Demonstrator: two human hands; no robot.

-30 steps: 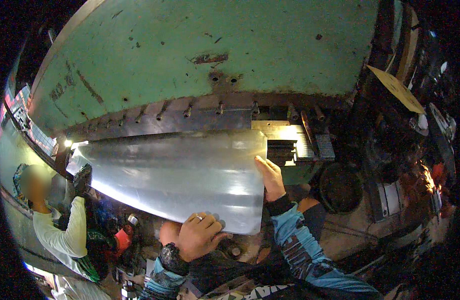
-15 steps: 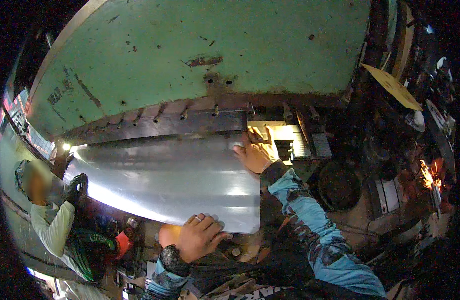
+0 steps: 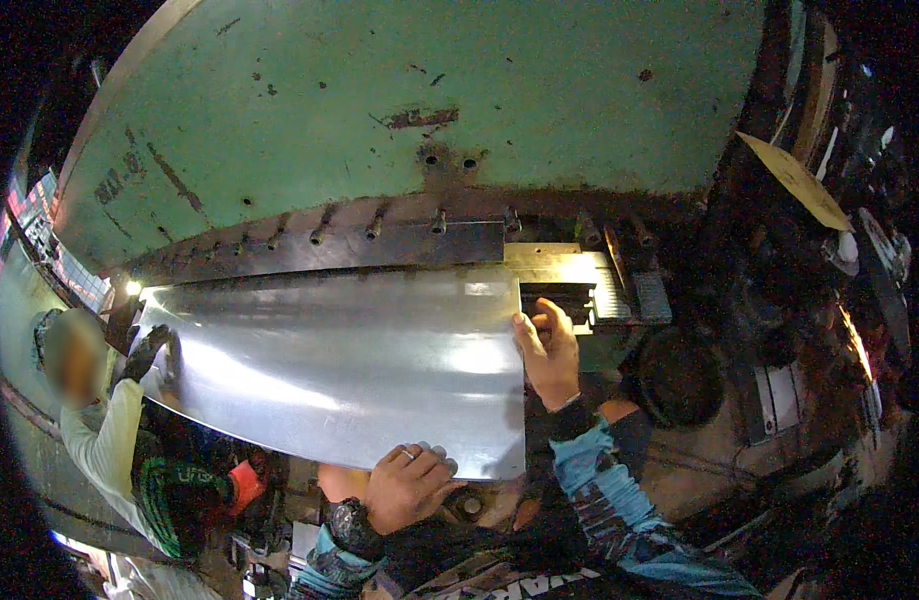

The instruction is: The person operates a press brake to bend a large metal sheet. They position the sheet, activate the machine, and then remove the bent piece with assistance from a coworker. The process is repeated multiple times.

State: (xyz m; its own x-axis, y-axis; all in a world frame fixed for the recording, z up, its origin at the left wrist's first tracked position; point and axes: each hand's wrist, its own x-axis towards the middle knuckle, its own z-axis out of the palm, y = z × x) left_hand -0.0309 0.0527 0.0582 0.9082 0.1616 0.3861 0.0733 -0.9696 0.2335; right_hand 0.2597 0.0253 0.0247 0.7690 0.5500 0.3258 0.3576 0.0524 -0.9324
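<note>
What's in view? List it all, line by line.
Metal sheet: one, silver, centre
Machine panel: one, green, top
Bolts: several, dark, along panel's bottom
Block: one, yellowish, right of sheet
Board: one, tan, upper right
Sparks: many, orange, right edge
Light: one, white, sheet's left end
Co-worker: one, pale-sleeved, left
Clutter: too dim to count, right
Watch: one, black, left wrist
Sleeves: two, blue, forearms
Left grip: one, bare, sheet's near edge
Right grip: one, bare, sheet's right edge

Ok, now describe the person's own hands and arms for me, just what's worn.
Both hands are ungloved. The left hand wears a pale metallic ring, with a chunky dark watch at its wrist. The right hand has a black cuff. Both sleeves are light blue with dark patches.
</note>
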